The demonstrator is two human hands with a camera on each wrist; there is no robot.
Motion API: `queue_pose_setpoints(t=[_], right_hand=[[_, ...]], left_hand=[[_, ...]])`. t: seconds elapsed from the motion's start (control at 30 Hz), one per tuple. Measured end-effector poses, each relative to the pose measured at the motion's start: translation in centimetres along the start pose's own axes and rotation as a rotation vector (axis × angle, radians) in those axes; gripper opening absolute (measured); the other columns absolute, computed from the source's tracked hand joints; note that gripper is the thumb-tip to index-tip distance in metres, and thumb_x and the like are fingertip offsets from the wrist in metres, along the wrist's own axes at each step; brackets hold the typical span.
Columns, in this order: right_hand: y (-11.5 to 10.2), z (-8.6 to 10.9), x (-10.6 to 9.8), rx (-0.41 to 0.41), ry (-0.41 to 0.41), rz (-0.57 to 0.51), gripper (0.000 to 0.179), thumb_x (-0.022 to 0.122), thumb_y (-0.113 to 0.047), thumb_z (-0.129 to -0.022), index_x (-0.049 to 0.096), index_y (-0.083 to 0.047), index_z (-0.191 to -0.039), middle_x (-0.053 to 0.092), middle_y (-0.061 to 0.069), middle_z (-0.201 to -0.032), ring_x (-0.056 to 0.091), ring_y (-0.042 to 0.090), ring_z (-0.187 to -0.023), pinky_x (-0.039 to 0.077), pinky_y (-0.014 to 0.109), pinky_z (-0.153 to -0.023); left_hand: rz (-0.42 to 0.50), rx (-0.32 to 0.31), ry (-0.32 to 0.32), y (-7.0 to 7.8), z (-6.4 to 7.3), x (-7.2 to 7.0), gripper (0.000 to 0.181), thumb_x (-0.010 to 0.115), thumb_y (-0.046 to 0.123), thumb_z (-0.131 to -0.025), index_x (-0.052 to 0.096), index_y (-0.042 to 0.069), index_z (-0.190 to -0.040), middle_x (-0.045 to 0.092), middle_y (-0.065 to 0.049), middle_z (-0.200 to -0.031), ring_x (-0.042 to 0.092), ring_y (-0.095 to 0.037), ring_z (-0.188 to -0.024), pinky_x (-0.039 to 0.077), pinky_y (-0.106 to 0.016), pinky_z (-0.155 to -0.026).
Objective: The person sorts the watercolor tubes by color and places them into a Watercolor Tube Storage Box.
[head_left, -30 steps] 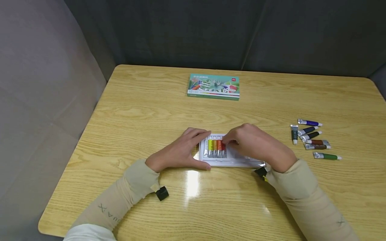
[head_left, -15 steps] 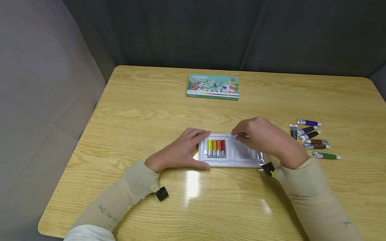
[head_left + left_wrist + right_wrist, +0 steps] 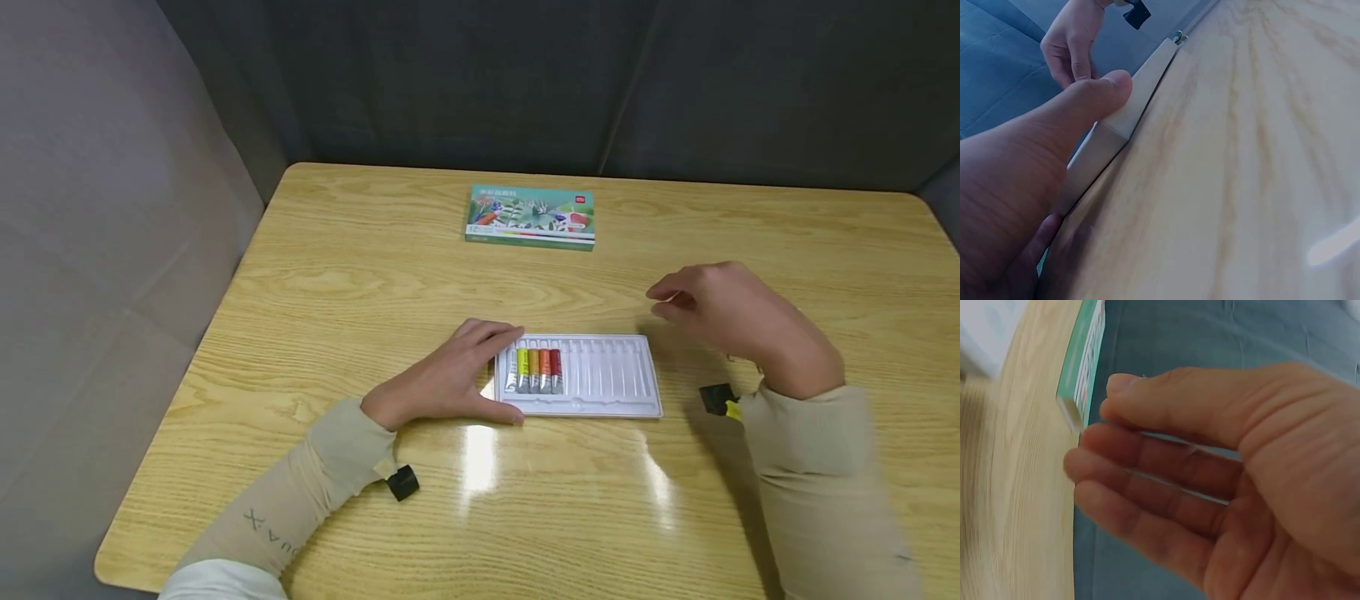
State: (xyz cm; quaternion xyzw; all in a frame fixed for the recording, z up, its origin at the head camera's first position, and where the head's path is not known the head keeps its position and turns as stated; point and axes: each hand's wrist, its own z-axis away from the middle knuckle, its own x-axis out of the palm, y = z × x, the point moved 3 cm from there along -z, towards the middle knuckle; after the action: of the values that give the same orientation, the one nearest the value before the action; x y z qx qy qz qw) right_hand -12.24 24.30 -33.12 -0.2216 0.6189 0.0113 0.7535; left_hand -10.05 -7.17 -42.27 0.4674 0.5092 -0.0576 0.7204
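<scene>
A white plastic paint tray (image 3: 592,407) lies flat on the table, ribbed with narrow slots. Several small paint tubes, among them yellow (image 3: 522,367), orange (image 3: 544,367) and red (image 3: 556,367), fill its left slots; the slots to the right hold none. My left hand (image 3: 442,379) grips the tray's left end, thumb at the front edge and fingers at the back corner. In the left wrist view the thumb presses the tray's side wall (image 3: 1144,84). Right of the tray, my right hand (image 3: 738,312) is raised above the table, fingers loosely bent, holding nothing in the right wrist view (image 3: 1210,469).
A green printed paint box (image 3: 530,218) lies farther back on the wooden table (image 3: 360,242). The loose tubes on the right are hidden behind my right hand and forearm. A dark curtain (image 3: 450,83) hangs past the table's far edge.
My right hand has left the red tube in the tray and moved right, over the loose tubes, uncovering the tray's right slots. My left hand has stayed on the tray.
</scene>
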Motion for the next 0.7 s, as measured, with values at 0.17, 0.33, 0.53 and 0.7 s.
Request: queue_pose_setpoints(t=[0.17,0.33,0.53,0.7], right_hand=[[2.8,0.5,-0.4,0.100,-0.056,-0.001,0.032,0.065,-0.020,-0.102,0.072,0.001,-0.126,0.076,0.022,-0.116,0.073,0.034,-0.101,0.059,0.052,-0.084],[5.4,1.2,-0.9,0.172,-0.076,0.002,0.039,0.060,-0.027,-0.105,0.067,-0.001,-0.133,0.074,0.023,-0.121,0.072,0.036,-0.104,0.056,0.051,-0.084],[7.7,1.8,-1.5,0.208,-0.083,-0.002,0.042,0.058,-0.029,-0.106,0.065,0.001,-0.135,0.067,0.031,-0.128,0.068,0.045,-0.107,0.054,0.040,-0.071],[9.2,2.4,-1.7,0.294,-0.025,-0.011,0.041,0.054,-0.026,-0.106,0.064,0.005,-0.131,0.062,0.036,-0.129,0.064,0.051,-0.107,0.054,0.048,-0.069]], left_hand=[[0.000,0.001,0.004,-0.1,0.0,0.1,0.112,0.082,0.069,-0.076,0.032,0.019,-0.164,0.039,0.001,-0.163,0.036,-0.016,-0.145,0.041,-0.042,-0.122],[0.003,0.001,0.003,-0.1,0.0,0.1,0.112,0.081,0.069,-0.077,0.032,0.019,-0.164,0.038,0.002,-0.163,0.036,-0.015,-0.146,0.040,-0.041,-0.122],[0.001,-0.006,-0.001,0.0,0.0,0.1,0.112,0.081,0.068,-0.077,0.032,0.018,-0.164,0.038,0.001,-0.163,0.035,-0.016,-0.146,0.040,-0.041,-0.122],[-0.006,-0.004,-0.001,0.0,-0.1,0.1,0.112,0.081,0.069,-0.077,0.032,0.018,-0.164,0.039,0.001,-0.163,0.036,-0.015,-0.145,0.039,-0.040,-0.122]])
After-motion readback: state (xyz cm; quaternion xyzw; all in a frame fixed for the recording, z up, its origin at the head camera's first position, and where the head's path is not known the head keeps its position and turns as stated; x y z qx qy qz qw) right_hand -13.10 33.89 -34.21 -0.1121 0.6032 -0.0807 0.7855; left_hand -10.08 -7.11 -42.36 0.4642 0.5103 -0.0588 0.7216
